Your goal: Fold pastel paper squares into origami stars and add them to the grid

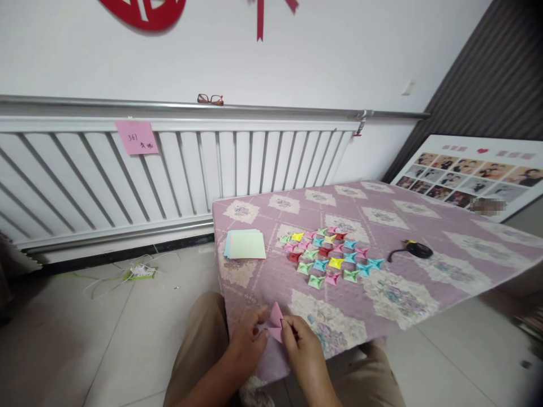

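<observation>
Near the front edge of the table, a partly folded piece of pink origami paper is between my hands. My right hand pinches its right side between thumb and fingers. On its left side, my left hand has thumb and forefinger closed at the paper's lower left point. Several small folded paper pieces in green, pink, blue, yellow and red stand in rows farther back. To their left lies a stack of square coloured paper with a pale green sheet on top.
The table has a purple flowered cloth. A coiled black cable lies to the right. Behind stands a white radiator with a pink note; glasses rest on the pipe. A photo board leans at the right. A power strip is on the floor.
</observation>
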`<state>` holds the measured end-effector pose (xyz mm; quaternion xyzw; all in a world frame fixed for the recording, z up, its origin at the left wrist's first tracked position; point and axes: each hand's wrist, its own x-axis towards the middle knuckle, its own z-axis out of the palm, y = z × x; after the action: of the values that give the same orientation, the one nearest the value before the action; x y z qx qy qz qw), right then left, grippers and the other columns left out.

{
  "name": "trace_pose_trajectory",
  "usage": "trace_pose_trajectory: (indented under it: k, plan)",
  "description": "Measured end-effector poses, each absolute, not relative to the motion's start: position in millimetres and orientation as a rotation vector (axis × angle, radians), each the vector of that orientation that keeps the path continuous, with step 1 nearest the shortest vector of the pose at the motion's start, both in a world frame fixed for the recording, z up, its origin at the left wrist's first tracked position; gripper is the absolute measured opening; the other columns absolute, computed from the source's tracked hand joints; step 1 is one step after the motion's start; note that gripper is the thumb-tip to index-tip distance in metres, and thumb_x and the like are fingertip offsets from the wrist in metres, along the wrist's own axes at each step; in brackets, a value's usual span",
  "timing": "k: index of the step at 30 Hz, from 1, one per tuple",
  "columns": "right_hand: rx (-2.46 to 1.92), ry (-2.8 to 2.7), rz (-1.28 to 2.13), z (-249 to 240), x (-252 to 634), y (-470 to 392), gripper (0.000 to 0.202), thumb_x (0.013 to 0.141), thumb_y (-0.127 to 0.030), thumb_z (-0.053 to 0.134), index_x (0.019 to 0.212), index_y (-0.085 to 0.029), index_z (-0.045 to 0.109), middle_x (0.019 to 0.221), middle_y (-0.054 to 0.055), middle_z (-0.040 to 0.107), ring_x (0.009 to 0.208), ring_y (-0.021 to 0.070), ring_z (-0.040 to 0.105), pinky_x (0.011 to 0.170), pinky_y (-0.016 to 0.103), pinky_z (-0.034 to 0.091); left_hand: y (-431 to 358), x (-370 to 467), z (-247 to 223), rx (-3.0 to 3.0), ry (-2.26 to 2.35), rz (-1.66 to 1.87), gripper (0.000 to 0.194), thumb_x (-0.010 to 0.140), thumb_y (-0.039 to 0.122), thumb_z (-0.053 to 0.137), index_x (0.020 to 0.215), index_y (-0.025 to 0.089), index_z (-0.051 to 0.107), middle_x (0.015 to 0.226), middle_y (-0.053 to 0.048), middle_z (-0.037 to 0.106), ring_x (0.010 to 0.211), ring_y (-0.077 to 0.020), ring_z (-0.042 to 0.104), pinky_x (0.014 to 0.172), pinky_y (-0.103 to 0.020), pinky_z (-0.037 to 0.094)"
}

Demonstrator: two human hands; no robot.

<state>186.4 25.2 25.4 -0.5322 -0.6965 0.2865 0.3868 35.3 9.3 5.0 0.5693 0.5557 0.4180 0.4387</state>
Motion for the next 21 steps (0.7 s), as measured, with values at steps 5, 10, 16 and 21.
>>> trace_pose_trajectory:
  k: [5, 10, 16, 21]
  plan:
    - [-1.333, -1.395, 1.137, 28.5, 182.7, 10.5, 0.041, 0.079, -0.058, 0.052, 0.074, -0.019, 0.062, 0.066, 0.001, 0.061, 0.064, 0.0168, 0.054, 0.059, 0.025, 0.043, -4.9, 38.3, 21.8, 1.425, 1.228, 1.062, 0.059, 0.073, 0.013, 0.051, 0.131, 0.022, 0.05, 0.114, -0.006, 0.062, 0.095, -0.0187, 0.057, 0.083, -0.031, 0.046]
    - [-1.298, -1.095, 1.401, 29.0, 180.3, -1.3, 0.04, 0.075, -0.059, 0.059, 0.073, -0.019, 0.061, 0.06, -0.003, 0.057, 0.052, 0.0125, 0.046, 0.049, 0.022, 0.037, -9.2, 37.3, 31.5, 1.15, 1.03, 1.067, 0.036, 0.076, 0.025, 0.057, 0.11, 0.017, 0.062, 0.092, -0.004, 0.065, 0.085, -0.0178, 0.057, 0.078, -0.029, 0.044]
    - [-1.181, -1.061, 1.402, 42.1, 174.9, -6.4, 0.036, 0.068, -0.055, 0.066, 0.07, -0.021, 0.053, 0.056, -0.005, 0.049, 0.05, 0.0119, 0.045, 0.049, 0.022, 0.038, -9.4, 39.9, 31.5, 0.867, 0.978, 1.09, 0.025, 0.07, 0.035, 0.068, 0.082, 0.013, 0.062, 0.061, 0.003, 0.055, 0.055, -0.0084, 0.044, 0.056, -0.021, 0.034]
    - [-1.151, -1.168, 1.283, 45.1, 178.3, -11.2, 0.03, 0.072, -0.048, 0.064, 0.069, -0.023, 0.049, 0.055, -0.006, 0.046, 0.049, 0.0109, 0.044, 0.047, 0.021, 0.037, -15.0, 39.8, 34.7, 0.731, 0.834, 1.08, 0.031, 0.07, 0.038, 0.073, 0.085, 0.013, 0.062, 0.066, 0.001, 0.058, 0.055, -0.0072, 0.045, 0.056, -0.021, 0.033]
